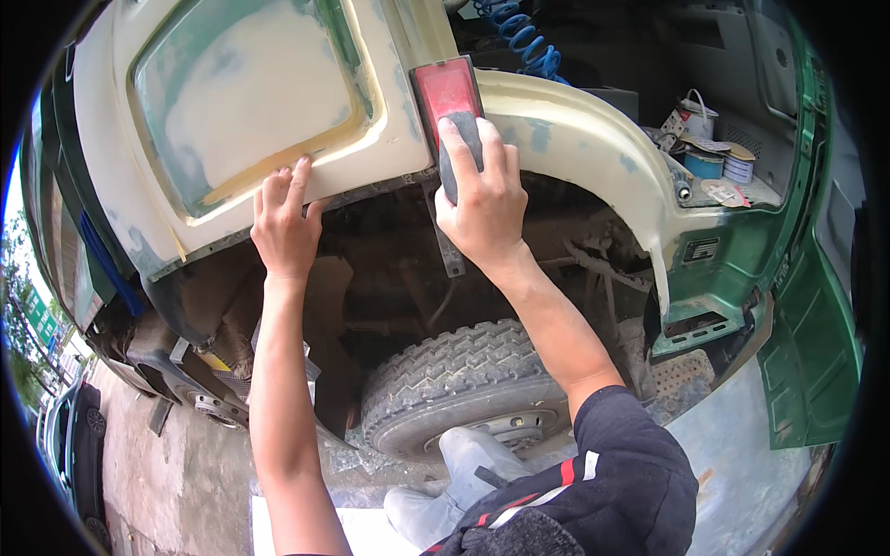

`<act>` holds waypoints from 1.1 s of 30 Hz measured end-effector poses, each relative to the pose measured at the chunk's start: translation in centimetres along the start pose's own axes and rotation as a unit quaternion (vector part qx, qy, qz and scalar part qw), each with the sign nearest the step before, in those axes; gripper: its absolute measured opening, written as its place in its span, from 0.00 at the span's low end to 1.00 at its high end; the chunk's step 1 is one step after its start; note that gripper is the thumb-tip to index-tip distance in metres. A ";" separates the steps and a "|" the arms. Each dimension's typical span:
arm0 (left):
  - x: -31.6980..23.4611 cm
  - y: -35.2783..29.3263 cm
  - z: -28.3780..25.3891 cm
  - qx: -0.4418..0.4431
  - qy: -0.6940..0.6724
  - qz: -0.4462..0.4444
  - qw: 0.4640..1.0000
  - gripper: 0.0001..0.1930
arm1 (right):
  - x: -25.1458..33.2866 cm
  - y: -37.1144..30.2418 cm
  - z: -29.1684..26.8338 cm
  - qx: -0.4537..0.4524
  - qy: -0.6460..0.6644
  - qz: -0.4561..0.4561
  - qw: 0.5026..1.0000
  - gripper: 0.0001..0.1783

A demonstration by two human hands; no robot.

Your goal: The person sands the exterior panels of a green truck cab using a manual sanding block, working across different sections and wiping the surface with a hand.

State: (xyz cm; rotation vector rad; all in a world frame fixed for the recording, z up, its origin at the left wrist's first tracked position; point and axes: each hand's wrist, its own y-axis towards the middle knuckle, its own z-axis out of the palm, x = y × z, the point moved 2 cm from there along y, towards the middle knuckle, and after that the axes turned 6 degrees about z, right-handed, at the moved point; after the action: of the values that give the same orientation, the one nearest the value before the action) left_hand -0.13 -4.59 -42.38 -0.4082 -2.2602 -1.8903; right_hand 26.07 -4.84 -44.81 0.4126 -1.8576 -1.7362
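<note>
My right hand (487, 199) is wrapped round a red and black sanding block (447, 88). The block lies along the edge of a truck cab's body panel (394, 120), beside the cream wheel arch (565, 111). Under my palm the block's lower part is partly hidden. Farther left, my left hand (286, 227) touches the panel with fingers stretched out and nothing in them. Just above those fingertips runs the lower edge of a recessed area (250, 107), patched in cream, green and yellowish filler.
Below the arch stands a large tyre (454, 380). Cans (737, 169) and round sanding discs (725, 193) sit on the cab step at right. A blue coiled air hose (524, 37) hangs at the top. A green door (811, 343) stands at far right.
</note>
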 end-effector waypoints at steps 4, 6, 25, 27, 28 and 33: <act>0.2 -0.3 0.2 -0.018 0.000 0.015 1.000 0.37 | 0.1 -0.4 0.8 -0.041 -0.010 -0.004 0.999 0.41; 0.2 -0.2 0.1 -0.027 0.000 0.017 0.999 0.37 | 0.4 2.9 1.5 -0.067 -0.003 -0.010 0.998 0.41; 0.3 -0.4 -0.3 0.001 -0.011 0.003 1.000 0.38 | 0.5 3.7 0.8 -0.056 -0.037 -0.063 0.996 0.34; 0.6 -0.2 -0.7 -0.003 -0.004 0.001 1.000 0.37 | 0.9 6.1 0.9 -0.061 -0.010 -0.068 0.996 0.35; 0.4 0.0 -0.6 -0.004 -0.008 0.004 1.000 0.37 | 0.8 7.8 0.6 -0.064 -0.004 -0.069 0.996 0.35; -0.3 -0.5 0.4 0.001 -0.029 -0.008 1.000 0.35 | 0.6 5.5 1.0 -0.044 -0.025 -0.043 0.998 0.39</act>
State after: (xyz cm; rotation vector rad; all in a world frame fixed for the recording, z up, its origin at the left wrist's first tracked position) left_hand 0.05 -4.35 -43.03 -0.4501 -2.3091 -1.9077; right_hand 25.82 -3.70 -39.34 0.4251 -1.8135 -1.8943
